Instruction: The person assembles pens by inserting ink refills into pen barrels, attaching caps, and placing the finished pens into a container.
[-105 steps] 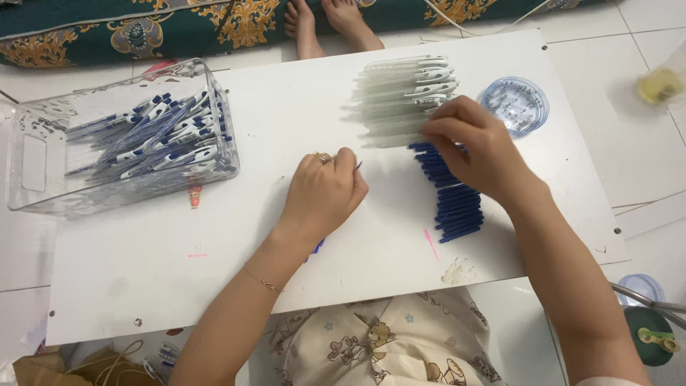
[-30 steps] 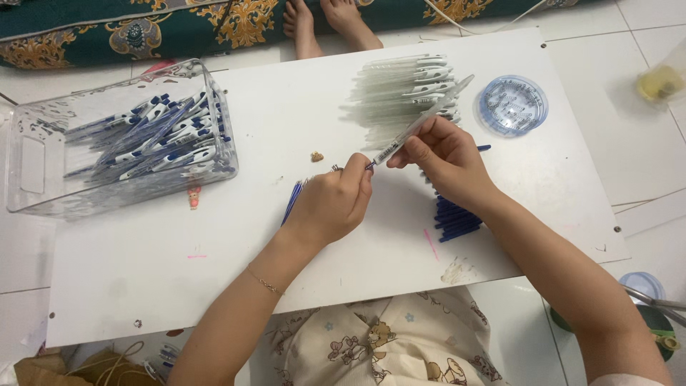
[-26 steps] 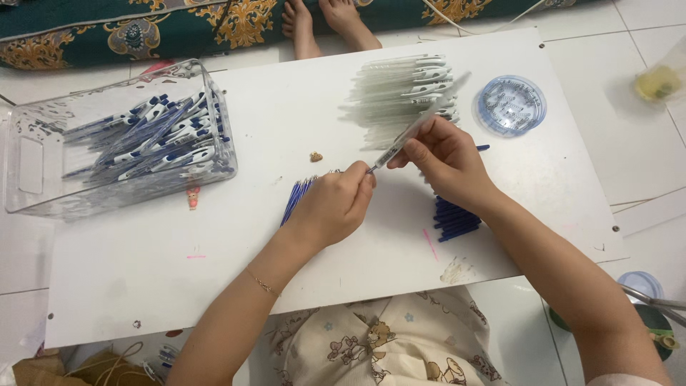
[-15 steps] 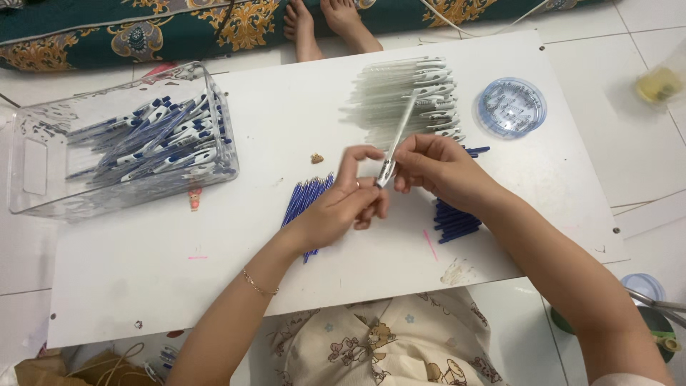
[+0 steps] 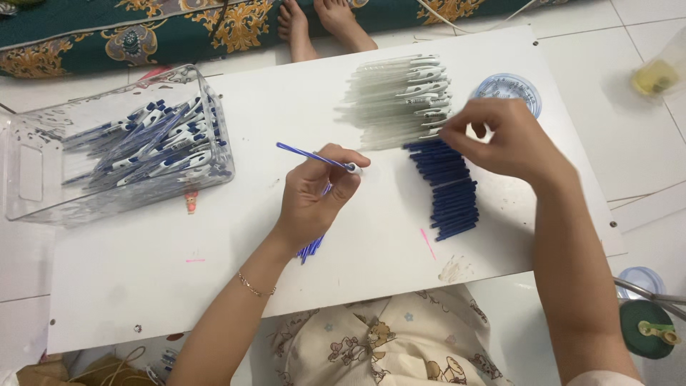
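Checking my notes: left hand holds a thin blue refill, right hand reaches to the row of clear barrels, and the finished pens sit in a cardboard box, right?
Not quite. The head view shows the finished pens in a clear plastic bin, not cardboard. The rest stands.

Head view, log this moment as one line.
left hand: holds blue refill | right hand: at clear barrels | dark blue grips: on board

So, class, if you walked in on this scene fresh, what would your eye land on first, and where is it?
The left hand, mid-board, pinches a thin blue refill at its tip, with more bunched in its palm. The right hand reaches the rows of pale pen barrels and dark blue pen parts at upper right. A clear box of assembled pens sits far left.
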